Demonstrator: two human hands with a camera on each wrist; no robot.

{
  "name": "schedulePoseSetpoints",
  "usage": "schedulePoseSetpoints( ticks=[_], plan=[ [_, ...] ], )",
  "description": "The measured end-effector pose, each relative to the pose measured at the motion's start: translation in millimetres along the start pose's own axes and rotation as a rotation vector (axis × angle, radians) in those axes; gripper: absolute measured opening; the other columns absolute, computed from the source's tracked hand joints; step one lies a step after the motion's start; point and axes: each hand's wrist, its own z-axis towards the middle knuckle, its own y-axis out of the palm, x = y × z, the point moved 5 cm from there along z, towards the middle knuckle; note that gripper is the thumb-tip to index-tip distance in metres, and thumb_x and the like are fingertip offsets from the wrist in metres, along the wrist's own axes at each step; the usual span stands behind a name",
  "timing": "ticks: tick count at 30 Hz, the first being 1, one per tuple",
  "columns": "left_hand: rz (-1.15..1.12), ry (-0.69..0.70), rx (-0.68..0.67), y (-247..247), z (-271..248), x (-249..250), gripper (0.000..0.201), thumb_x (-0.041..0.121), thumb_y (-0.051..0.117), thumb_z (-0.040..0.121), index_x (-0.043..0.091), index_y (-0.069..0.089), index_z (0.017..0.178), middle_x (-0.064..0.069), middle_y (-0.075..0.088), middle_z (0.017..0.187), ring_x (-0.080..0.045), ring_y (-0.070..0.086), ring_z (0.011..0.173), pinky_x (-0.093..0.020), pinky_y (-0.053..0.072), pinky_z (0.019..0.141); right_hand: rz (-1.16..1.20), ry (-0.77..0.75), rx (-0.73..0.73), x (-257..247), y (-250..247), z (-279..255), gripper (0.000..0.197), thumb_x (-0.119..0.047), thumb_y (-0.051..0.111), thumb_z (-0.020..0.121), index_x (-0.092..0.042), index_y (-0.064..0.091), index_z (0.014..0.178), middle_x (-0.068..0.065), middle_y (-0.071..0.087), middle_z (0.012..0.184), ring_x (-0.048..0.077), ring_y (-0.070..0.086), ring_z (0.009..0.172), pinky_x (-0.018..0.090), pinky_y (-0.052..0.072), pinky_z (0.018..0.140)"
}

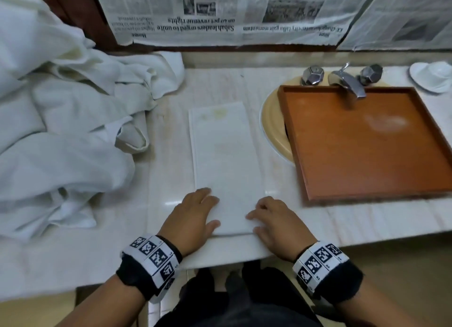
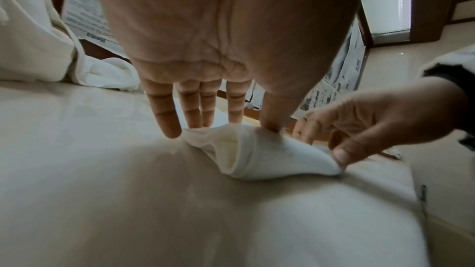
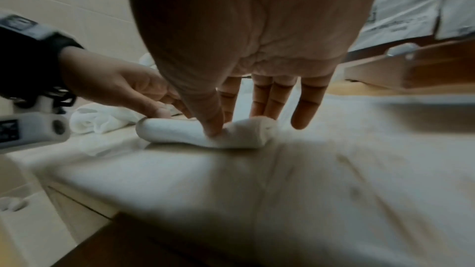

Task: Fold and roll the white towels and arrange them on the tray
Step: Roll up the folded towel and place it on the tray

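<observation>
1. The counter (image 1: 244, 87) is spanning the whole head view, pale marble, with newspaper (image 1: 220, 13) taped along the wall behind it.
2. A heap of unfolded white towels (image 1: 61, 119) is piled on the left part of the counter, crumpled, well apart from the tray.
3. The tray (image 1: 362, 192), orange-brown wood, is being seen resting over the sink (image 1: 271, 121) on the right, under the faucet (image 1: 347, 82); nothing is lying in it.
4. The folded towel (image 1: 225, 150) is lying flat on the counter between the heap and the tray, just beside the sink rim. Its long axis is running away from the person toward the wall; the near short end is being rolled up at the counter's front edge.
5. The left hand (image 1: 195, 211) is placed palm-down on the near left corner of the folded towel, wrist toward the person. In the left wrist view its fingers (image 2: 167, 117) are stretched nearly straight and slightly apart, tips on the cloth, with the thumb pressing the rolled end down.
6. The right hand (image 1: 274, 219) is placed on the near right corner, mirrored. In the right wrist view its fingers (image 3: 306, 105) are extended down behind the roll, the thumb pressing the front, so the rolled end is being pinched lightly.
7. A small white dish (image 1: 433, 76) is sitting at the far right.
</observation>
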Motion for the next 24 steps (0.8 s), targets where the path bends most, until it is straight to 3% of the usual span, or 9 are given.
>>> schedulePoseSetpoints(
  ticks=[2,3,5,6,8,14,20,24],
  plan=[
    [-0.124,-0.1,0.07,3.8,-18.6,-3.3,0.063,0.043,0.062,0.092,0.025,0.037,0.146,0.001,0.023,0.156,-0.019,0.031,0.138,-0.031,0.03,0.114,0.013,0.037,0.013,5.8,6.4,-12.6,0.044,-0.035,0.061,0.085,-0.036,0.062,0.129,-0.005,0.045,0.127,0.019,0.044,0.116,0.037,0.043,0.099],
    [-0.188,-0.163,0.125,5.6,-28.9,-6.1,0.064,0.043,0.065,0.09,0.024,0.038,0.145,0.0,0.029,0.149,-0.019,0.038,0.132,-0.03,0.034,0.112,-0.003,0.043,-0.009,7.1,8.4,-17.2,0.048,-0.036,0.061,0.086,-0.039,0.057,0.134,-0.005,0.042,0.131,0.018,0.04,0.12,0.036,0.04,0.103],
    [-0.336,-0.241,0.202,13.5,-45.1,-9.3,0.062,0.041,0.07,0.086,0.023,0.043,0.139,0.005,0.045,0.126,-0.01,0.054,0.106,-0.023,0.046,0.096,-0.056,0.019,-0.044,9.1,11.1,-22.0,0.054,-0.034,0.059,0.089,-0.042,0.048,0.141,-0.005,0.036,0.138,0.017,0.035,0.126,0.035,0.037,0.107],
    [-0.409,-0.258,0.216,19.5,-50.2,-10.0,0.059,0.039,0.072,0.085,0.024,0.045,0.136,0.008,0.049,0.115,-0.004,0.056,0.094,-0.015,0.047,0.084,-0.068,-0.001,-0.04,9.6,11.0,-22.1,0.055,-0.03,0.059,0.09,-0.042,0.046,0.142,-0.005,0.035,0.139,0.017,0.036,0.126,0.034,0.037,0.106],
    [-0.497,-0.285,0.234,30.9,-57.6,-7.4,0.056,0.034,0.074,0.085,0.029,0.045,0.133,0.011,0.053,0.104,-0.002,0.057,0.086,-0.011,0.044,0.073,-0.059,-0.035,-0.022,12.0,11.5,-21.6,0.055,-0.025,0.059,0.091,-0.042,0.046,0.142,-0.005,0.034,0.138,0.018,0.039,0.124,0.033,0.039,0.105],
    [-0.778,-0.376,0.406,45.1,-61.6,5.4,0.046,0.021,0.071,0.089,0.031,0.046,0.125,0.003,0.059,0.109,-0.019,0.064,0.081,-0.019,0.047,0.069,-0.014,-0.1,0.041,19.8,17.7,-20.6,0.052,-0.018,0.059,0.092,-0.037,0.052,0.14,-0.002,0.037,0.136,0.021,0.044,0.121,0.034,0.043,0.102],
    [-0.876,-0.516,0.513,51.1,-57.2,11.0,0.04,0.024,0.07,0.09,0.02,0.043,0.12,-0.007,0.068,0.099,-0.016,0.065,0.071,-0.028,0.05,0.059,-0.024,-0.14,0.05,24.7,20.2,-31.3,0.053,-0.013,0.057,0.094,-0.033,0.05,0.143,0.001,0.037,0.139,0.022,0.046,0.121,0.031,0.044,0.099],
    [-0.968,-0.631,0.458,59.5,-57.9,17.1,0.042,0.025,0.068,0.092,0.01,0.039,0.119,-0.013,0.069,0.092,-0.017,0.065,0.06,-0.03,0.052,0.053,0.006,-0.13,0.035,28.4,19.1,-37.8,0.053,-0.012,0.055,0.095,-0.032,0.049,0.144,0.0,0.035,0.14,0.022,0.048,0.12,0.029,0.043,0.1]
  ],
)
